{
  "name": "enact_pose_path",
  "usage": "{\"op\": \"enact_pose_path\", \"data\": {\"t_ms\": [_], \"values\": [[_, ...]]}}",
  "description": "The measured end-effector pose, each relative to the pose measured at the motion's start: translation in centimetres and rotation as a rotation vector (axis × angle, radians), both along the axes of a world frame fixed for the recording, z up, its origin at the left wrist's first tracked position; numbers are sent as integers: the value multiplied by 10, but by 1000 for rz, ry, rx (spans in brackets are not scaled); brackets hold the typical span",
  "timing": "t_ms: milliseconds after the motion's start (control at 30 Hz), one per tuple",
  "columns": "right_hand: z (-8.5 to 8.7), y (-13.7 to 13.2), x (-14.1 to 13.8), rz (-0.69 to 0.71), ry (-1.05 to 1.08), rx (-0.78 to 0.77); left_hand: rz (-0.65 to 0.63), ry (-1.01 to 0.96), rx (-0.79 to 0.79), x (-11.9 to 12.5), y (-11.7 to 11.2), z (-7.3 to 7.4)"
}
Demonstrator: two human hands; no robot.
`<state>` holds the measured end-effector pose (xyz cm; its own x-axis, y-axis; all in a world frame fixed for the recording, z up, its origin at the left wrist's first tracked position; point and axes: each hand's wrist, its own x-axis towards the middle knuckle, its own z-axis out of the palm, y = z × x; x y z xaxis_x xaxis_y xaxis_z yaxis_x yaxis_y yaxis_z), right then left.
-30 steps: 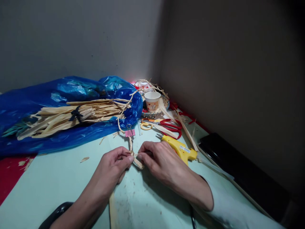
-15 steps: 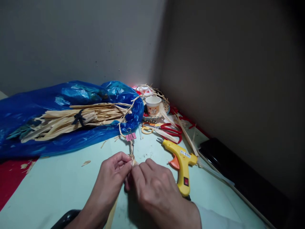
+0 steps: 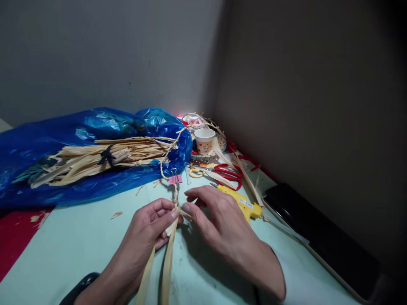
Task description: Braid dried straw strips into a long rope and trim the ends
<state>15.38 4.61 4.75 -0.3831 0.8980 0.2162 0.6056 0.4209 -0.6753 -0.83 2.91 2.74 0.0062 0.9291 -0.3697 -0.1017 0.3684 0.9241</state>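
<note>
Evidently, your right grip (image 3: 219,216) has eased away from the braid (image 3: 176,195), thumb and forefinger apart, and a second long strip (image 3: 167,269) now shows, running toward you from your left grip (image 3: 146,226). The left remains clamped on the braid, just nearer you than the pink clip (image 3: 175,179); in judgement, it mainly steadies the weave. The yellow glue gun (image 3: 240,198) crowds your right grip; the blue bag (image 3: 73,123) edges the surface (image 3: 95,239) beyond your left.

– Place type?
– Craft work corner; home or workshop, cannot tell.
– Evidence, relative to the glue gun (image 3: 239,198)?
– Counter (image 3: 85,233), pale green, beneath; scissors (image 3: 220,168), red-handled, just beyond; tied plant-fibre bundle (image 3: 90,163) and blue plastic bag (image 3: 57,133), to its left; grey wall (image 3: 111,63), behind.
</note>
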Motion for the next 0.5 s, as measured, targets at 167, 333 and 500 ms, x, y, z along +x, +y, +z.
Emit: {"op": "enact_pose_path", "data": {"t_ms": [167, 333, 500], "values": [[-12, 16, -1, 207, 110, -286, -12, 74, 47, 1, 2, -2], [-16, 19, -3, 157, 149, -332, -58, 208, 104, 3, 0, -3], [-14, 16, -4, 57, 63, -337, -96, 342, 123, 1, 0, -4]]}}
